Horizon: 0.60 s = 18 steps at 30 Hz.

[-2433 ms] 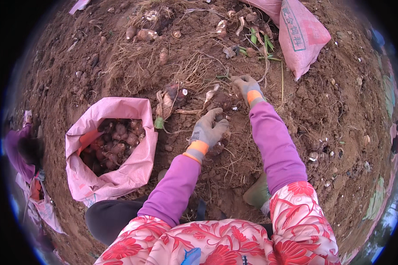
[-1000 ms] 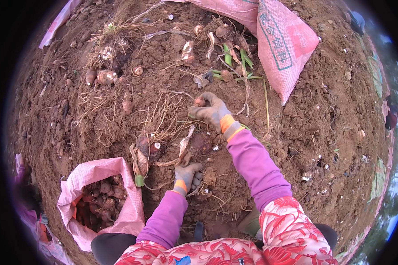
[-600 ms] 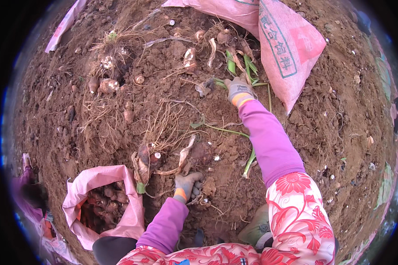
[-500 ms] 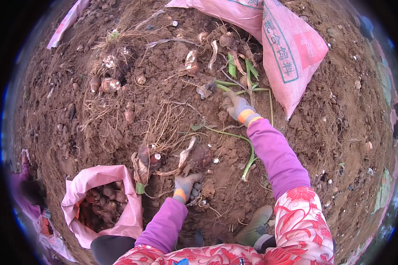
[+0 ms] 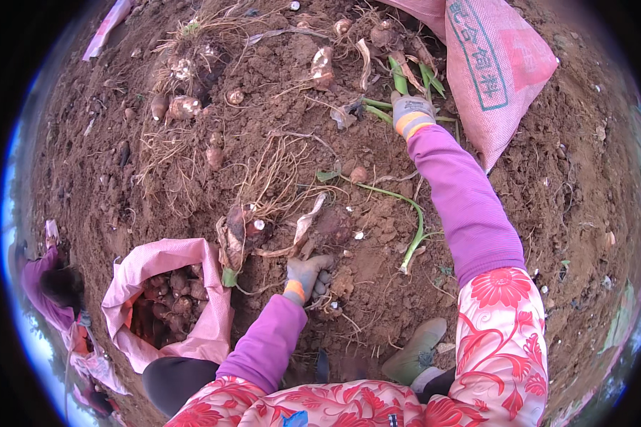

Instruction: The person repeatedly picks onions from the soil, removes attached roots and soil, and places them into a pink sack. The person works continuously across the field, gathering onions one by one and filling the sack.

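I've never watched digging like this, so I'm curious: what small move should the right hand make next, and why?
Perhaps it should draw the green stalks gently aside. The right hand is right at them, and they lie close to a brown corm beside the pink sack. Whether its fingers grip any stalk is hidden.

Left hand [image 5: 305, 275] and right hand [image 5: 413, 107] both wear grey fabric work gloves [image 5: 300, 269], each with an orange wrist band [image 5: 410, 124] just behind the grip. Farther back: plain purple long sleeves [image 5: 470, 206], then a pale pink-white garment printed with large red flowers [image 5: 502, 313]. Farthest from the grip: black trouser leg [image 5: 179, 381], olive-green shoe [image 5: 414, 350].
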Each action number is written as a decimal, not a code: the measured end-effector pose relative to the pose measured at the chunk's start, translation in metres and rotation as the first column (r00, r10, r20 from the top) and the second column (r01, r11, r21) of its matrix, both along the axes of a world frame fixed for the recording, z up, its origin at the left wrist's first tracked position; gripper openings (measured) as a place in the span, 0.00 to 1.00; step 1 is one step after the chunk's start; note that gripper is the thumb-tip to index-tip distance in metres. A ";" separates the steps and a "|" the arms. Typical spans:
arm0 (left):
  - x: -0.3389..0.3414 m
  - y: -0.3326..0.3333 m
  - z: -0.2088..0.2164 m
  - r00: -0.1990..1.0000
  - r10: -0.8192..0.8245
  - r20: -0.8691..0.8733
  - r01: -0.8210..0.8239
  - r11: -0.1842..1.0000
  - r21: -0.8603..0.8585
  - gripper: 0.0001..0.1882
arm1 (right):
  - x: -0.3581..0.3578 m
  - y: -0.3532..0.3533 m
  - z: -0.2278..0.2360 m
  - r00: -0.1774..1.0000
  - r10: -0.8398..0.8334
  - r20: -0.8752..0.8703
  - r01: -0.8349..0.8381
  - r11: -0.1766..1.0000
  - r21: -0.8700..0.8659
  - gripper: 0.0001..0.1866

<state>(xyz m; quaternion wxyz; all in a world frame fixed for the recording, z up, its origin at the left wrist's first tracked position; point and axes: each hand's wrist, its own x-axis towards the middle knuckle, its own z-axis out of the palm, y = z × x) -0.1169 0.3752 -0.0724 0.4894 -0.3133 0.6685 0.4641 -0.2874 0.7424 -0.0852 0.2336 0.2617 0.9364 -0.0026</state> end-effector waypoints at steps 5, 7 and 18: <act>0.001 -0.004 -0.005 0.999 -0.038 0.001 0.038 0.999 -0.003 0.17 | 0.043 -0.003 0.024 0.978 0.156 0.141 -0.148 0.987 -0.064 0.33; 0.001 -0.005 -0.009 0.999 -0.025 0.033 0.023 0.999 0.045 0.18 | 0.058 0.009 0.030 0.993 0.120 0.001 -0.119 0.987 -0.109 0.28; -0.001 -0.003 -0.002 1.000 -0.013 -0.009 0.014 0.999 0.031 0.16 | 0.001 0.030 -0.006 0.985 -0.023 0.174 0.000 0.992 0.129 0.22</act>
